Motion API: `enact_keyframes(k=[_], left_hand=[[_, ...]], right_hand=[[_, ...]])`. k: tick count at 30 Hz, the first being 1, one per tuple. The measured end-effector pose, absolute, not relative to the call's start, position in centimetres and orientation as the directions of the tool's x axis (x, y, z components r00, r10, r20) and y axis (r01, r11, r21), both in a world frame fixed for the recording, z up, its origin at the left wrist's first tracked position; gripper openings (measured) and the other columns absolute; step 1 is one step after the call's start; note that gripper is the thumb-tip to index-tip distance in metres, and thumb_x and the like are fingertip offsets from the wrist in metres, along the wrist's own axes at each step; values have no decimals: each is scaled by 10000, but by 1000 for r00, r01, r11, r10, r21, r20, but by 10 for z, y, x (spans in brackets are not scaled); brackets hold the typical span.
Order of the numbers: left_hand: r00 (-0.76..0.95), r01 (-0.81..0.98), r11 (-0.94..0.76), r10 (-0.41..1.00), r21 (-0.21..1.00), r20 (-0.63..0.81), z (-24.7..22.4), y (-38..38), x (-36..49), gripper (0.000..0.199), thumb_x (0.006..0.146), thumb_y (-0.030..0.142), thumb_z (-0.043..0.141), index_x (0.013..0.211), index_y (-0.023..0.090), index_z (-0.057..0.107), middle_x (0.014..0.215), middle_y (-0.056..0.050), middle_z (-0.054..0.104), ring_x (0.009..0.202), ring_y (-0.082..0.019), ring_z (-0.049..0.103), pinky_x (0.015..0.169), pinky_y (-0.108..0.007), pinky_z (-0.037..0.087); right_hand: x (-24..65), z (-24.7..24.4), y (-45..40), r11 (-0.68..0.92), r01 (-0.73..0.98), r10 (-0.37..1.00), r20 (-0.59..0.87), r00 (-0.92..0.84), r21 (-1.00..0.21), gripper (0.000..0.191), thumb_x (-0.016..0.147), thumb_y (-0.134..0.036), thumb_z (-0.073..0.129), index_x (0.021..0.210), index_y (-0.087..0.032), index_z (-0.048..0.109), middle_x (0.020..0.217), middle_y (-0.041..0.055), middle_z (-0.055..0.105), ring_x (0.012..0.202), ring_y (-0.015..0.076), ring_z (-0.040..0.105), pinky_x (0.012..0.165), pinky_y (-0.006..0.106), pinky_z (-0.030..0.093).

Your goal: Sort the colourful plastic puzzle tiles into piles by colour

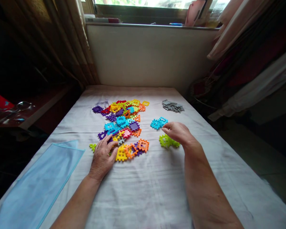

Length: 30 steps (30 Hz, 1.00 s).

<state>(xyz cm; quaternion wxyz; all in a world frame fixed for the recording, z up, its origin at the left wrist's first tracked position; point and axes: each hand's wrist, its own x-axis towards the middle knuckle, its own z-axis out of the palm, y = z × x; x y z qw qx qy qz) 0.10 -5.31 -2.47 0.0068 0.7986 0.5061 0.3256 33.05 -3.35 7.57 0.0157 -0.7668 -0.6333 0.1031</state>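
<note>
A mixed pile of interlocking plastic tiles [122,121] in purple, yellow, orange, red and blue lies on the cloth. My left hand [104,156] rests on the pile's near left edge, fingers apart, beside a yellow tile [121,153] and a small grey tile [120,141]. To the right, my right hand [180,133] hovers with its fingers curled together between light blue tiles [159,123] and lime green tiles [166,141]. Whether a tile sits in its fingertips is hidden. Orange tiles [143,145] lie at the pile's near right side.
Grey tiles [173,106] form a separate heap at the far right. A folded pale blue cloth [41,181] lies along the left of the white sheet [143,194]. Beyond the sheet stands a low wall [147,57] under a window ledge; curtains [69,41] hang at the left.
</note>
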Motion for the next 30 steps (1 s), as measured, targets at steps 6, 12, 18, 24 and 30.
enact_keyframes(k=[6,12,18,24,30], left_hand=[[245,790,-473,827,390,505,-22,-54,2,173,886,276,530,933,234,692,1365,-114,586,1282,-307,534,1061,-521,432],[244,777,-477,830,411,501,-20,-55,2,153,889,272,528,876,234,675,1296,-102,632,1230,-291,570,1053,-503,433],[147,773,-430,837,467,528,-21,-53,0,167,897,284,518,966,220,656,1261,-102,646,1127,-262,622,992,-453,476],[89,727,-400,861,558,501,-19,-51,-1,167,880,296,528,975,229,649,1221,-82,678,1122,-245,632,1013,-432,476],[-163,523,-261,904,812,396,-22,-44,-12,310,858,389,550,1089,202,635,1182,-87,696,1155,-237,630,1058,-413,458]], right_hand=[[292,68,-13,28,959,997,-66,-49,-283,256,892,-318,537,931,-277,787,906,17,779,798,162,670,632,235,402],[250,42,7,155,912,987,99,-127,-380,256,908,-288,564,1090,-256,741,1127,53,730,954,188,661,819,273,470],[227,16,13,218,902,971,175,-162,-374,367,908,-311,592,1257,-216,659,1294,109,639,1168,233,577,980,333,442],[221,22,7,308,890,951,95,-294,-336,248,946,-321,535,1024,-234,754,1031,68,727,968,186,628,853,270,438],[220,34,2,341,854,931,18,-364,-392,306,943,-325,512,762,-222,736,765,11,699,708,135,579,630,241,346]])
